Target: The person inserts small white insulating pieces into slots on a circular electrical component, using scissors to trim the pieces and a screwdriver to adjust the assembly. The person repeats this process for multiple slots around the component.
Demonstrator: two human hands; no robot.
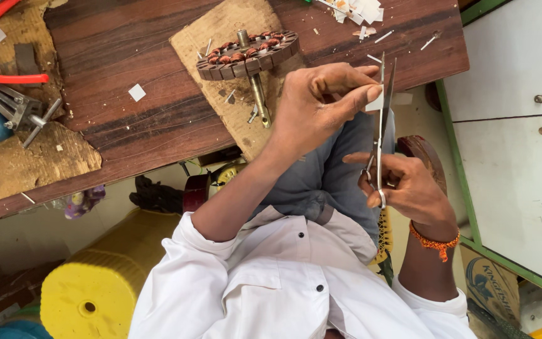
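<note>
My right hand (409, 185) grips the handles of a pair of steel scissors (381, 119), blades pointing up and slightly apart. My left hand (324, 100) pinches a small white paper strip (374, 102) between thumb and fingers, right against the blades. Both hands hover over my lap, just off the front edge of the wooden workbench (127, 56). A round motor stator (249, 53) with copper windings and a metal shaft lies on a cardboard sheet (221, 31) on the bench, just beyond my left hand.
Red-handled pliers (7, 78) and a metal tool (17, 110) lie at the bench's left. White paper scraps (359, 9) litter the far edge. A yellow plastic stool (105, 279) stands below left. A white panel with green frame (512, 144) is at right.
</note>
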